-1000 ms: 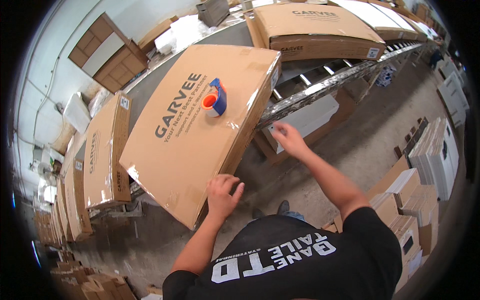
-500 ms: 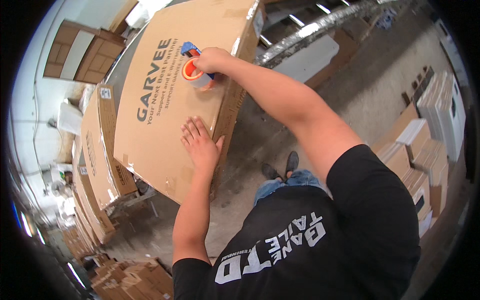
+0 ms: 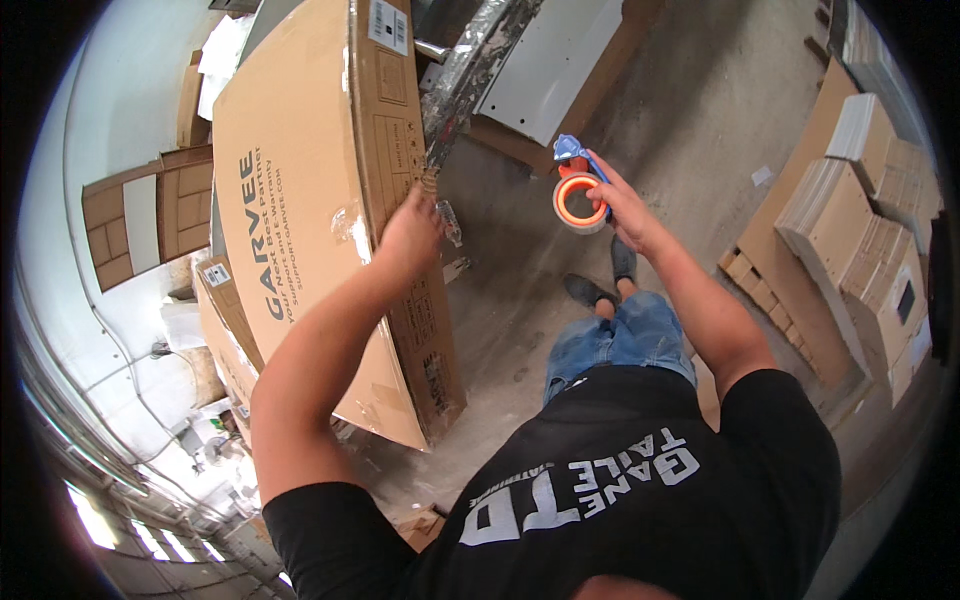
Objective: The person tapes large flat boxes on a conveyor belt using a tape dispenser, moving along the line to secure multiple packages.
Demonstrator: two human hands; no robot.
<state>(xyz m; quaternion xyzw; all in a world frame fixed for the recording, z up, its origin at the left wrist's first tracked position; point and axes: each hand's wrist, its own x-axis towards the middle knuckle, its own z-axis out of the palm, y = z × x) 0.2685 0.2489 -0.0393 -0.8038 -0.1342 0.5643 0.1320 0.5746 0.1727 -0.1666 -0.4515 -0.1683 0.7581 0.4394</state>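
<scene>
Tape dispenser clasped in right hand. Left of that grip, left hand at carton; cannot tell whether spread or closed.

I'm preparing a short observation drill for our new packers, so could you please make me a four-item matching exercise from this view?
Column 1
1. Tape dispenser
2. Left hand
3. Shoes
4. T-shirt

Column 2
A. Black with white lettering
B. Standing on the floor
C. Held in the right hand
D. At the side of the large cardboard carton

Right pairs: 1-C, 2-D, 3-B, 4-A
</scene>
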